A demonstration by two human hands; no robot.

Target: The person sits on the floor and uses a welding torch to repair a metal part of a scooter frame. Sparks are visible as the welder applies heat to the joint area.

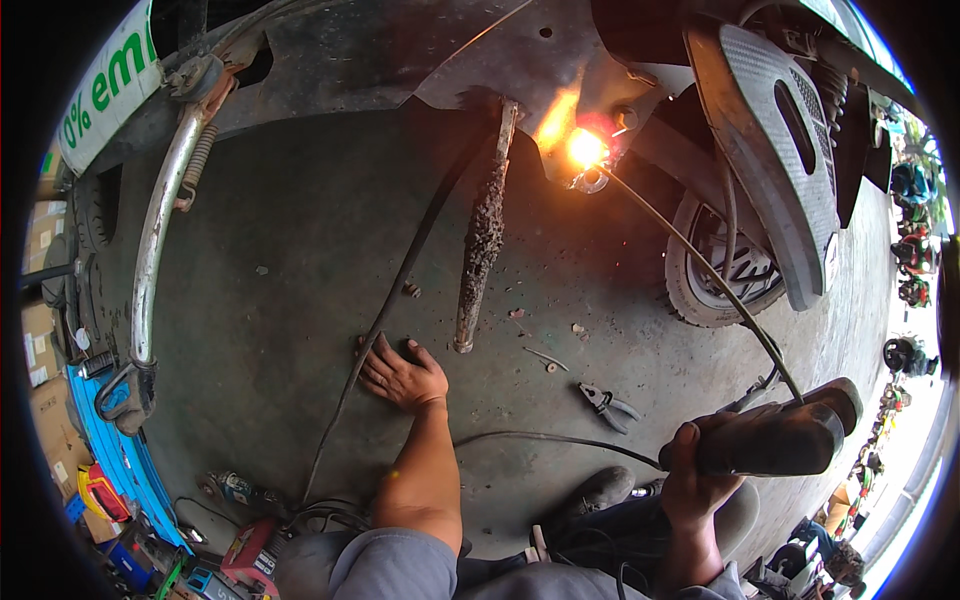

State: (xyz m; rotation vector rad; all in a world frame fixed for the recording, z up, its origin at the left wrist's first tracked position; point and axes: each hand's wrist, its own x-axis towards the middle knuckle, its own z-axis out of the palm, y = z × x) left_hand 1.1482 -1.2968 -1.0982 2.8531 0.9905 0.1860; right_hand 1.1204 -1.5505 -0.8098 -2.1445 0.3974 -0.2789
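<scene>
my right hand (692,485) grips a dark, blunt holder (765,440); its thin, dull rod (719,284) reaches a glaring arc (588,148) under the scooter (530,65). my left hand (405,376) lies open on the floor (300,270).

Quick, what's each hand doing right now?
Left hand: open, fingers spread at the floor, beside a dark cable.
Right hand: closed, holding a dark tool with a long thin rod.

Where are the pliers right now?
In the head view, the pliers lie on the floor right of centre, between the left hand and the right hand.
</scene>
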